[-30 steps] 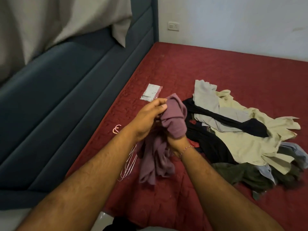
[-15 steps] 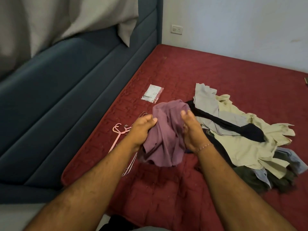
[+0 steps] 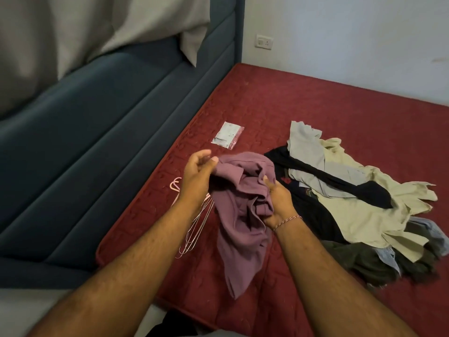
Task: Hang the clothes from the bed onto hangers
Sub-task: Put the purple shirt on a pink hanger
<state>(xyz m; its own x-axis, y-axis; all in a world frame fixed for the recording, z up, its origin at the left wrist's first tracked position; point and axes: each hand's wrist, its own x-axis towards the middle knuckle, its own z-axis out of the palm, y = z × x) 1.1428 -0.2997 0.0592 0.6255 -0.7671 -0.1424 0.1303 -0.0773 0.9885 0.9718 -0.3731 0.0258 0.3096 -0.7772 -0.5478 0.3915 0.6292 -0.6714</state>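
Note:
A crumpled mauve shirt (image 3: 243,215) hangs between my hands above the red mattress (image 3: 303,100). My left hand (image 3: 198,177) pinches its upper left edge near the collar. My right hand (image 3: 278,203) grips a bunch of the cloth on the right side. The shirt's lower part trails down onto the mattress. Several pink wire hangers (image 3: 194,227) lie on the mattress under my left wrist, partly hidden by my arm. A pile of clothes (image 3: 352,203) lies to the right: cream, grey, black and dark green garments.
A small clear plastic packet (image 3: 227,135) lies on the mattress beyond my hands. A blue padded headboard (image 3: 97,147) runs along the left, with a beige curtain (image 3: 73,32) above it. A white wall with a socket (image 3: 264,41) stands behind.
The shirt has been turned and loosened, so more of it hangs down now. My left hand moved up to the collar edge. My right hand shifted lower on the cloth.

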